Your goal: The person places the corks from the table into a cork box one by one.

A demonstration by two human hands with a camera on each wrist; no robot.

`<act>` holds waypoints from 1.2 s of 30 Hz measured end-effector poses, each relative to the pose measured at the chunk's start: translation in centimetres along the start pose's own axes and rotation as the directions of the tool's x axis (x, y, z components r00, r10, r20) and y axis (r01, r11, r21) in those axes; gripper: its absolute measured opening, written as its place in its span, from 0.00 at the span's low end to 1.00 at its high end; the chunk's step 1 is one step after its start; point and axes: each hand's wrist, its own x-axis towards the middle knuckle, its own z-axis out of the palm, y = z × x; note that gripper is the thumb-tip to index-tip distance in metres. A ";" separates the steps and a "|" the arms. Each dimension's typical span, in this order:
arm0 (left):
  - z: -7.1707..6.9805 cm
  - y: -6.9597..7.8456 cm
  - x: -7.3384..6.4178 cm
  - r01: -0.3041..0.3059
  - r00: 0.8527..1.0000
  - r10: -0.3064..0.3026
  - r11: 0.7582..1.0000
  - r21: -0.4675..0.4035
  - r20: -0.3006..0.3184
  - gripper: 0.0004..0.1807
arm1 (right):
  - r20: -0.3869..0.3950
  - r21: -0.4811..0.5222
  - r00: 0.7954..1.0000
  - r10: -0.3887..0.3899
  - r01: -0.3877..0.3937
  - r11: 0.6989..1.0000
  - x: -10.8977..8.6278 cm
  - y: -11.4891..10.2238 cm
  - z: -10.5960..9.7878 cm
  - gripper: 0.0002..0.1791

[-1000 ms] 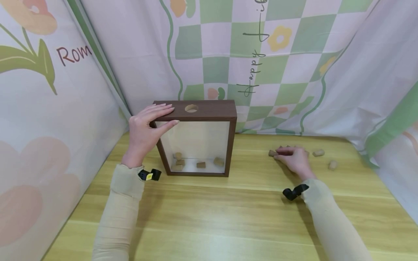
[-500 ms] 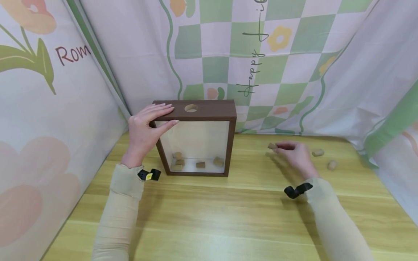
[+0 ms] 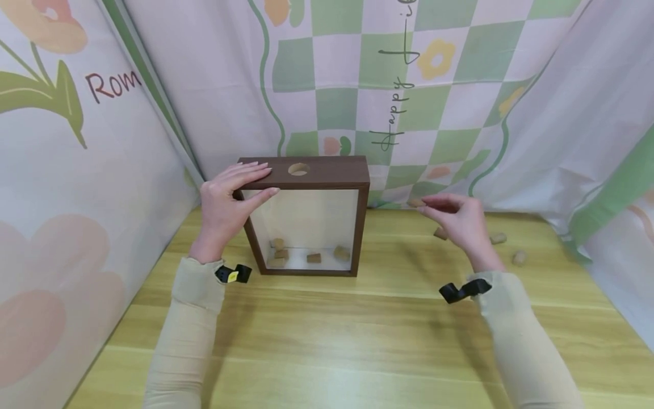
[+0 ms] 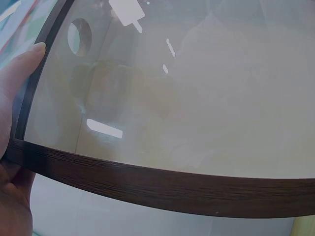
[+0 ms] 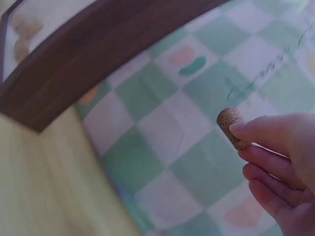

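Observation:
A dark brown wooden frame box [image 3: 332, 173] with a clear front stands upright on the table, a round hole in its top. My left hand [image 3: 222, 207] holds its upper left corner, fingers lying on the top and thumb along the front edge. In the left wrist view the thumb [image 4: 24, 66] rests on the brown rim. Several corks [image 3: 314, 258] lie inside at the bottom. Right of the box, my right hand [image 3: 460, 221] is raised above the table and pinches a cork [image 5: 228, 118] between thumb and fingertips.
Loose corks lie on the wooden table [image 3: 327, 341] at the right: one below my right hand [image 3: 440, 233], others farther right [image 3: 498, 238]. A checked green and white curtain [image 3: 398, 108] hangs close behind the box. Another printed cloth [image 3: 66, 187] borders the left side.
My right hand has lifted the pinched cork off the table, up toward the curtain and slightly left. A loose cork shows beneath it. My left hand and the box have stayed put.

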 end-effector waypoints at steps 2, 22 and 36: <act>0.0 0.0 0.0 0.000 1.000 0.000 1.000 0.002 0.001 0.22 | -0.008 0.017 1.000 -0.019 0.019 1.000 0.0 -1.1 0.0 0.27; 0.0 -0.2 -0.1 0.000 1.000 0.000 1.000 -0.008 -0.003 0.22 | -0.170 0.238 0.963 -0.211 0.248 0.939 -0.9 -8.8 0.3 0.15; 0.0 0.1 0.0 0.000 1.000 0.000 1.000 -0.007 -0.001 0.22 | -0.155 0.280 0.941 -0.301 0.334 0.900 -0.7 -13.5 1.0 0.14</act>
